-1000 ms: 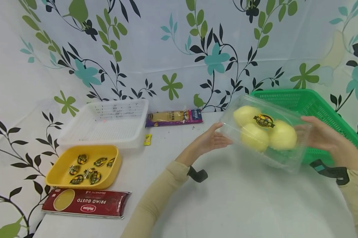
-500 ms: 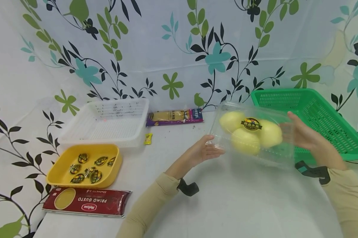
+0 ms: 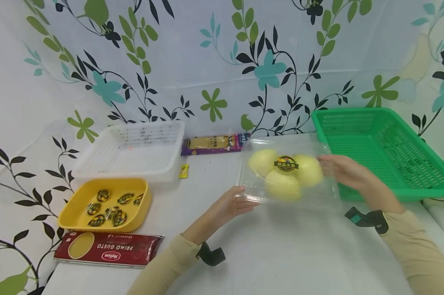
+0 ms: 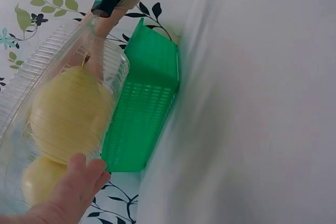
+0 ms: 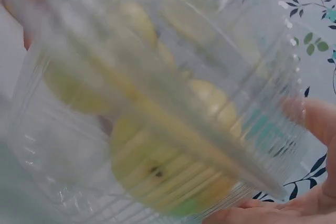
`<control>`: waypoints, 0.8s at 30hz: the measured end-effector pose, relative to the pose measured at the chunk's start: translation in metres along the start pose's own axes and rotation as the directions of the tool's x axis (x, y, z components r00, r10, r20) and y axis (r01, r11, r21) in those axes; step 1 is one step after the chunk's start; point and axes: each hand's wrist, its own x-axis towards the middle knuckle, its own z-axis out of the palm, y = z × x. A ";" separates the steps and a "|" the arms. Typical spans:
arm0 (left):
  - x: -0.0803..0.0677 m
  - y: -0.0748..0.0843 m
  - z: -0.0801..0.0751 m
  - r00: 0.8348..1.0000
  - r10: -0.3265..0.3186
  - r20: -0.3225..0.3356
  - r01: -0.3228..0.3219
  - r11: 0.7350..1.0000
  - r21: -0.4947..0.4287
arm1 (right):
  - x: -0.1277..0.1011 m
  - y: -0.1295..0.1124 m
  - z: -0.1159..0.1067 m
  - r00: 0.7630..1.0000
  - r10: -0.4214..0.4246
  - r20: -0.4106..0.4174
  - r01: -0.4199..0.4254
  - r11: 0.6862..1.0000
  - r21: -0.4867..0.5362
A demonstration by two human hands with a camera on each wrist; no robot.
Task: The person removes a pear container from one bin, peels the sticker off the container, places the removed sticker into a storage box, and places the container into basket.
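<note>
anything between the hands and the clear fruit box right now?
Nothing visible. The left hand holds the near-left edge of the clear clamshell box of yellow fruit, and the right hand holds its right side beside the green basket. Both touch it directly.

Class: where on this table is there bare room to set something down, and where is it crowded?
Free: the white tabletop in front of the clear plastic clamshell of yellow fruit, between the two sleeves; also the green mesh basket. Crowded: the left edge, with the white basket, yellow tray and red spaghetti packet.
</note>
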 end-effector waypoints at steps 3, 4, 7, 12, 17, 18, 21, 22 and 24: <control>-0.008 -0.006 -0.011 1.000 -0.005 -0.028 0.005 1.000 -0.019 | 0.007 0.006 0.011 0.993 0.026 -0.119 -0.035 0.997 -0.074; -0.011 -0.009 -0.014 0.999 -0.005 -0.033 0.004 1.000 -0.022 | 0.009 0.008 0.014 0.987 0.034 -0.157 -0.050 0.993 -0.103; -0.018 -0.018 -0.023 0.998 -0.008 -0.056 0.005 0.999 -0.050 | 0.014 0.016 0.023 0.971 0.056 -0.232 -0.096 0.981 -0.166; -0.030 -0.030 -0.034 0.996 -0.004 -0.089 -0.002 0.998 -0.068 | 0.021 0.032 0.037 0.954 0.070 -0.291 -0.114 0.984 -0.136; -0.041 -0.042 -0.045 0.996 0.020 -0.086 -0.027 0.996 -0.081 | 0.034 0.047 0.048 0.932 0.084 -0.353 -0.178 0.954 -0.241; -0.042 -0.045 -0.047 0.996 0.022 -0.084 -0.029 0.996 -0.085 | 0.036 0.050 0.049 0.929 0.089 -0.360 -0.189 0.949 -0.252; -0.048 -0.052 -0.053 0.996 0.035 -0.082 -0.042 0.996 -0.081 | 0.041 0.056 0.054 0.928 0.102 -0.359 -0.206 0.942 -0.264; -0.050 -0.054 -0.054 0.996 0.037 -0.082 -0.043 0.996 -0.080 | 0.043 0.058 0.055 0.926 0.109 -0.360 -0.214 0.940 -0.267; -0.053 -0.057 -0.058 0.996 0.036 -0.084 -0.043 0.996 -0.084 | 0.046 0.062 0.057 0.925 0.120 -0.360 -0.227 0.935 -0.273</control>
